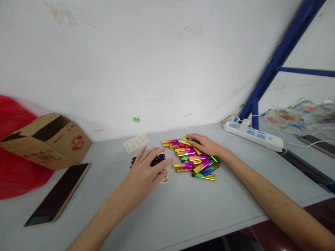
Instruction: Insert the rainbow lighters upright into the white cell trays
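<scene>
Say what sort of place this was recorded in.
Probably a small workshop or makeshift workroom: a plain grey table holds a pile of shiny, lighter-like pieces, a pale tray with rows of hollows, and a white power strip.

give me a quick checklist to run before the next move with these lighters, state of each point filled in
1. Right hand at the lighter pile: ok, it lies over the pile's far side.
2. Right hand's grip on a lighter: cannot tell, the fingertips are hidden.
3. Pile lying in one direction: not ok, several lighters overlap at differing angles.
4. Near tray in plain sight: not ok, the left hand covers most of it.
5. Far tray uncovered: ok, nothing lies over it.
6. Power strip apart from the pile: ok, bare tabletop between.
</scene>
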`<state>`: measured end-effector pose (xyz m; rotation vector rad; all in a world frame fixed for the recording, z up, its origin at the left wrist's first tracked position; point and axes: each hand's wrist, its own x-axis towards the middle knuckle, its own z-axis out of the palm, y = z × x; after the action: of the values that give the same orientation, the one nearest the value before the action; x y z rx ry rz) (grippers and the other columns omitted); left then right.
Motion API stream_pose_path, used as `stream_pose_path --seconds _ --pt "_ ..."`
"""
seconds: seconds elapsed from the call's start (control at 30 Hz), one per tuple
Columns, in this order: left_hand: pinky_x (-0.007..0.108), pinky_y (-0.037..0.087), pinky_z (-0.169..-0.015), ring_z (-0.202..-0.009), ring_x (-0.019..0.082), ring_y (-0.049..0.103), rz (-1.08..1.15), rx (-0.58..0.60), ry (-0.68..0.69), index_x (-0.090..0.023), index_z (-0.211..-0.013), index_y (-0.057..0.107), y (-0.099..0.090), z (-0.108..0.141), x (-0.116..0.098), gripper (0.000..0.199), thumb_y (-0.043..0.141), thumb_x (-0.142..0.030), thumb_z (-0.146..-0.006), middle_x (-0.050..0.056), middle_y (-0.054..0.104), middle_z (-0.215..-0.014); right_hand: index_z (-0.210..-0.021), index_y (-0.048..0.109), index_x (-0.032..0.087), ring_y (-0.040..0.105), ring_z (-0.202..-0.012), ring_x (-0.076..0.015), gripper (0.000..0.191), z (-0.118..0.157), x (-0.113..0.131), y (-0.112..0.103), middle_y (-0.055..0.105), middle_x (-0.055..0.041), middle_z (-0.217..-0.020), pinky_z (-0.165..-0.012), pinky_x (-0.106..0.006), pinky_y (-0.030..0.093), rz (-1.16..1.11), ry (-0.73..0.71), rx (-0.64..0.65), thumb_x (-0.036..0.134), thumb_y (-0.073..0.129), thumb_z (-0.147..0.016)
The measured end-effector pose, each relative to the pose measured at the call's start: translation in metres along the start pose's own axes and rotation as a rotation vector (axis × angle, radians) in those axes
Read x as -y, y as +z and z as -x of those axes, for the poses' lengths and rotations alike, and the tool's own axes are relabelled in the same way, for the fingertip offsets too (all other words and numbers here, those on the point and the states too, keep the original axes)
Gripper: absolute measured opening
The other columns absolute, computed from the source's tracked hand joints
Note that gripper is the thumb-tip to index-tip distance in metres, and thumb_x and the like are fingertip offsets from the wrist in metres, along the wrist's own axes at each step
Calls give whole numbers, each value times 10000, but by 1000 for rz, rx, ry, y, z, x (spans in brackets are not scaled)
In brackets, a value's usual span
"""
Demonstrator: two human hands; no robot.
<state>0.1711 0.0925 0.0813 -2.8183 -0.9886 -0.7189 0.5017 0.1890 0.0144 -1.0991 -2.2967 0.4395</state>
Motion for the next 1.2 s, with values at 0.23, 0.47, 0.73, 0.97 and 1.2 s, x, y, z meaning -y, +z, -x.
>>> stream_pose_path --seconds 0.23,0.47,0.73,0.97,1.2 --pt "451 477 -1140 -1254 275 618 -100 99 161 -171 -1254 658 24 -14 -45 290 537 -114 -996 122 699 -1259 -1378 613 223 640 -1260 -294 466 -1 0 1 676 -133 -1368 -1121 -513 487 20 -3 1 503 393 -1078" --pt "446 556 -996 -1165 296 661 -176 292 23 -149 -1312 598 63 -35 -59 416 497 -16 -931 153 711 -1230 -1365 616 219 638 -1258 -284 455 -2 -4 3 679 -135 -1360 -1122 -504 487 17 -25 -11 495 392 -1081" --pt "377 588 -902 -1029 236 665 5 57 -29 -214 -1429 491 64 -27 -60 482 442 -35 -985 102 638 -1166 -1379 595 198 623 -1276 -283 452 -3 -7 3 666 -147 -1373 -1134 -489 472 50 -49 4 466 376 -1088" --pt "304 558 -768 -868 186 634 443 -43 -280 -237 -1125 602 0 -44 -62 156 505 -330 -1045 44 638 -988 -1381 589 210 625 -1275 -280 421 -3 -9 4 669 -139 -1369 -1134 -489 469 51 -40 9 443 399 -1086" --pt "267 355 -528 -575 141 433 389 -13 -575 -229 -725 458 -38 -42 -15 436 460 -569 -999 -43 441 -628 -1365 615 198 628 -1278 -297 462 -3 -8 6 673 -152 -1363 -1134 -502 467 24 -23 -14 489 395 -1081"
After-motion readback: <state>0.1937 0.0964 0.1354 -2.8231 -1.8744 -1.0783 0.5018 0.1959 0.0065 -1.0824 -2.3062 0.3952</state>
